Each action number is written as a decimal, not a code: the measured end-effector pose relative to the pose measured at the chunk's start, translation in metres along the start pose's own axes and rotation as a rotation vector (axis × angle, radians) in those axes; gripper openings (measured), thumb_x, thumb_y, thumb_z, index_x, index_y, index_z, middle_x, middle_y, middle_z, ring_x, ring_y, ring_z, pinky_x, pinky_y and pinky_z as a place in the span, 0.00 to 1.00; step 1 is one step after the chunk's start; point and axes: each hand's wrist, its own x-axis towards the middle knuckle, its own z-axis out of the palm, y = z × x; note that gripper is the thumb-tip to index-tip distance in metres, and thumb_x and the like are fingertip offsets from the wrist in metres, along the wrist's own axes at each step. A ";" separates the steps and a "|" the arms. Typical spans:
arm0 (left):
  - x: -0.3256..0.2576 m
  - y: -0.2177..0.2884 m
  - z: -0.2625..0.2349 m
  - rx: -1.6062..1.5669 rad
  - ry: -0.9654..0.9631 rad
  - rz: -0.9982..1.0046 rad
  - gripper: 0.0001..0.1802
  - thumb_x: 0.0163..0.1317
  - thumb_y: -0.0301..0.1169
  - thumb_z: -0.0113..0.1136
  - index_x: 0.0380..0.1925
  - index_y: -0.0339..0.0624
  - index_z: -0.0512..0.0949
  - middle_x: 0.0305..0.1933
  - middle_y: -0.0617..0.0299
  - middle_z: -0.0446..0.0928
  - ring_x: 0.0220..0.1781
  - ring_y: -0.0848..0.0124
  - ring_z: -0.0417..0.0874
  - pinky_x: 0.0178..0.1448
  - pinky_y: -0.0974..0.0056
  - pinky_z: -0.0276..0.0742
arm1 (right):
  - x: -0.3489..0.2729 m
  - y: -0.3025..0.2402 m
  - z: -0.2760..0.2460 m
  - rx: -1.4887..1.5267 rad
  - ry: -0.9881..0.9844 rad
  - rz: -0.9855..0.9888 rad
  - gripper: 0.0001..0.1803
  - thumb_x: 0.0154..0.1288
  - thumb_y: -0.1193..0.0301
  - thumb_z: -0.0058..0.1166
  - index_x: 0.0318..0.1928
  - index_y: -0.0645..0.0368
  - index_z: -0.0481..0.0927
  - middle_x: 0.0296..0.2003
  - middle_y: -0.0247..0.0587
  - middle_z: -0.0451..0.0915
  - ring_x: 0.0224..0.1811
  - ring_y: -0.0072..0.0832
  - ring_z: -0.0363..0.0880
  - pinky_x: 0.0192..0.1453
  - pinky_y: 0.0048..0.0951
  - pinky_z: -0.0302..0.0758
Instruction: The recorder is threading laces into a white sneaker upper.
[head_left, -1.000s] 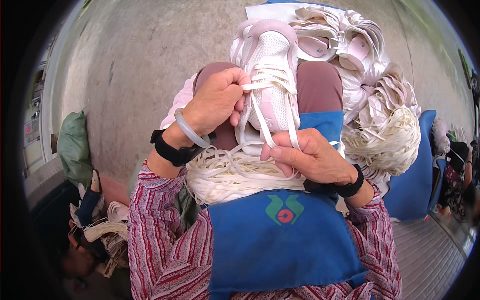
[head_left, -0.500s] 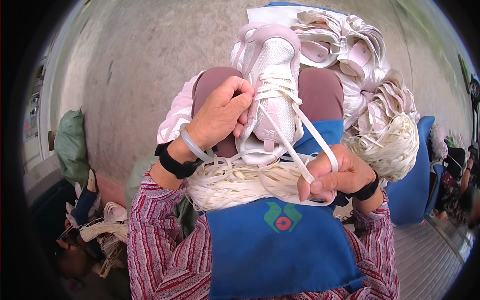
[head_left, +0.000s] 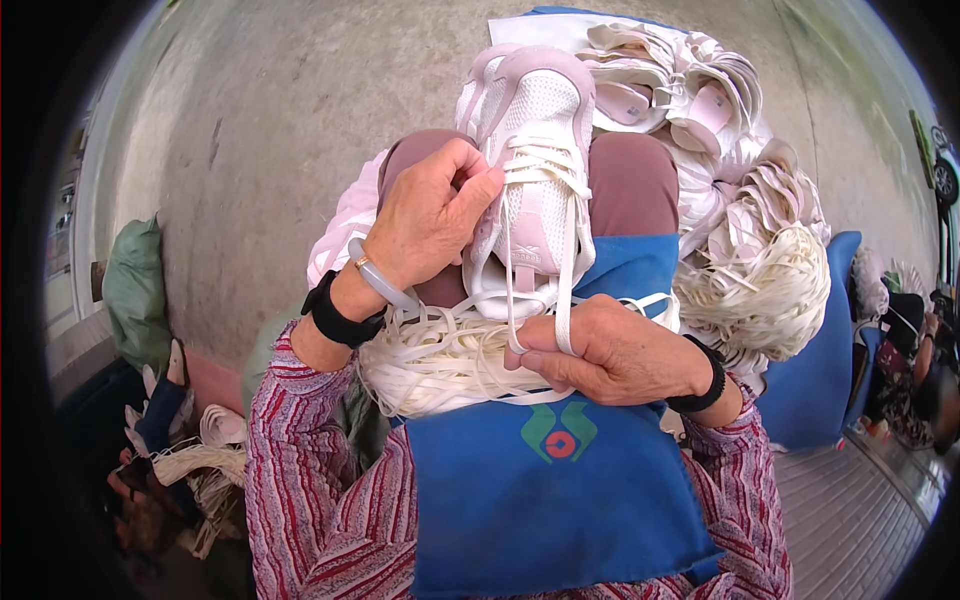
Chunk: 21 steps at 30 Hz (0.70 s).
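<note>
Shoe upper (head_left: 533, 215) btwn knees (head_left: 635, 185), lace pile (head_left: 450, 360) at its 6 o'clock. L hand (head_left: 425, 215) at upper's 9 o'clock, thumb agst lacing edge, fingers curled; can't tell if pinching. R hand (head_left: 610, 350) approx 5 o'clock, fingers pressed tog. on lace (head_left: 566, 280), 2 strands running up to upper. Toe pts away, 12 o'clock; long axis approx 12–6.

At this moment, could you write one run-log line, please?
mesh sneaker upper: between knees | left hand: at its lacing edge | right hand: holding white shoelace strands | cream shoelace bundle: near right hand
</note>
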 end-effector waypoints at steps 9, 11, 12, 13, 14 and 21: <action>0.003 -0.009 -0.001 -0.190 -0.088 -0.041 0.11 0.72 0.38 0.46 0.35 0.42 0.69 0.23 0.69 0.69 0.18 0.83 0.70 0.19 0.76 0.71 | 0.000 -0.009 0.002 0.220 0.026 -0.002 0.12 0.73 0.65 0.45 0.38 0.60 0.76 0.18 0.38 0.74 0.21 0.33 0.76 0.28 0.33 0.71; 0.004 -0.008 -0.001 -0.135 -0.094 -0.034 0.12 0.72 0.39 0.46 0.35 0.43 0.69 0.23 0.69 0.69 0.18 0.83 0.70 0.19 0.76 0.71 | 0.004 -0.003 0.008 0.066 0.044 -0.067 0.12 0.72 0.66 0.45 0.34 0.61 0.74 0.18 0.41 0.73 0.21 0.38 0.75 0.29 0.36 0.71; 0.003 -0.008 -0.001 -0.081 -0.100 -0.030 0.12 0.73 0.39 0.45 0.35 0.43 0.69 0.23 0.69 0.69 0.18 0.83 0.71 0.19 0.76 0.71 | 0.007 -0.008 0.010 0.071 0.037 -0.009 0.13 0.71 0.67 0.46 0.32 0.62 0.72 0.17 0.45 0.73 0.22 0.45 0.75 0.29 0.41 0.70; 0.005 -0.008 -0.002 -0.082 -0.103 -0.029 0.12 0.73 0.39 0.45 0.35 0.43 0.69 0.23 0.69 0.69 0.18 0.83 0.71 0.19 0.76 0.71 | 0.009 -0.007 0.012 0.071 0.039 -0.008 0.13 0.71 0.67 0.46 0.32 0.62 0.72 0.17 0.45 0.73 0.22 0.45 0.75 0.29 0.41 0.70; 0.006 -0.008 -0.005 -0.118 -0.134 -0.048 0.12 0.72 0.39 0.45 0.34 0.43 0.69 0.23 0.70 0.69 0.18 0.83 0.70 0.19 0.76 0.72 | 0.012 -0.006 0.015 0.011 0.061 -0.052 0.12 0.71 0.67 0.46 0.33 0.63 0.72 0.18 0.47 0.73 0.23 0.48 0.75 0.30 0.42 0.70; 0.006 -0.005 -0.001 -0.076 -0.085 -0.047 0.11 0.71 0.37 0.47 0.33 0.43 0.69 0.21 0.70 0.69 0.17 0.83 0.70 0.19 0.76 0.70 | 0.019 -0.004 0.022 -0.112 0.113 -0.177 0.11 0.69 0.68 0.48 0.34 0.65 0.73 0.18 0.56 0.72 0.24 0.54 0.74 0.30 0.47 0.68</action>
